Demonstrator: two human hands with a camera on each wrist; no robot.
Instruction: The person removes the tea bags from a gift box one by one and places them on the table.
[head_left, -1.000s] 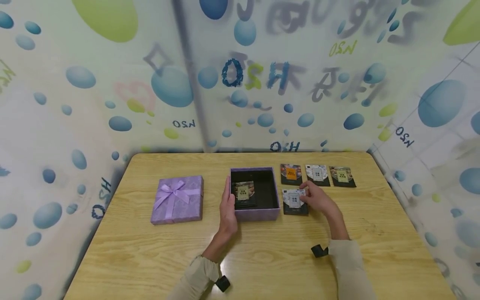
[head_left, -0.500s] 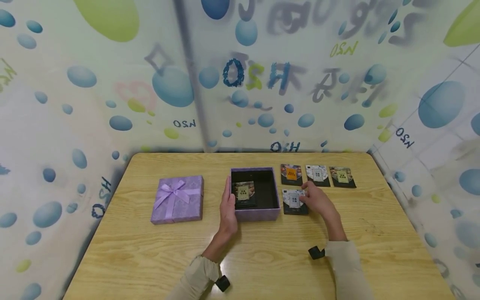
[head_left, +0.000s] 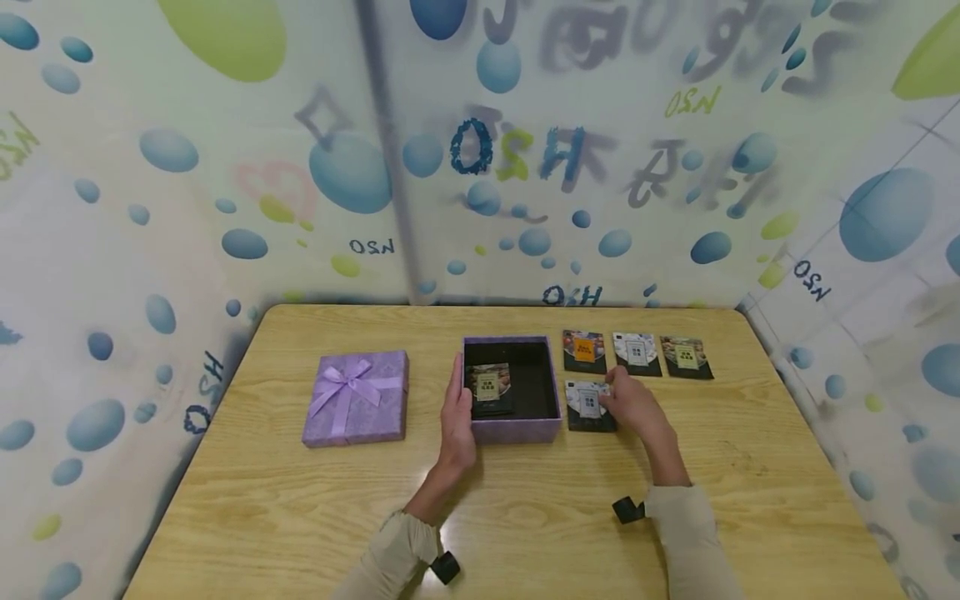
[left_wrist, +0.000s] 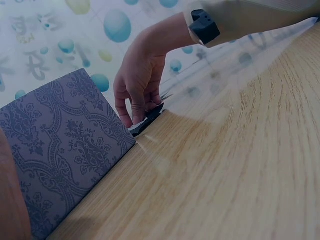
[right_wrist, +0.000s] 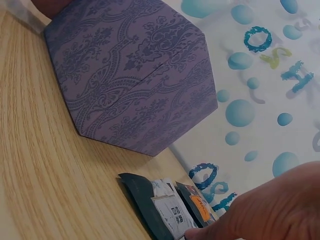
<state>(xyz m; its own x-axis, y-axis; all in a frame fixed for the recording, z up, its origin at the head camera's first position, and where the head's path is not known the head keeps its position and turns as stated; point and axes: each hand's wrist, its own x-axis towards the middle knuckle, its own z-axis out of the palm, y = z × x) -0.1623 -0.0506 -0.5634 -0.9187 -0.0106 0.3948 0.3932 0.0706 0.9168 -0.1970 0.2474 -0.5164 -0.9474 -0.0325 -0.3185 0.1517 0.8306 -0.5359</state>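
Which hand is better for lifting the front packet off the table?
Probably the right hand: it touches the packet. The left hand rests against the left side of the box, with the box between it and that packet.

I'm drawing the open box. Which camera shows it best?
The head view: it looks down into the box, showing its dark inside and a packet lying there. The left wrist view shows just patterned outer wall, partly hidden by the left hand. The right wrist view shows patterned outer sides, not the inside.
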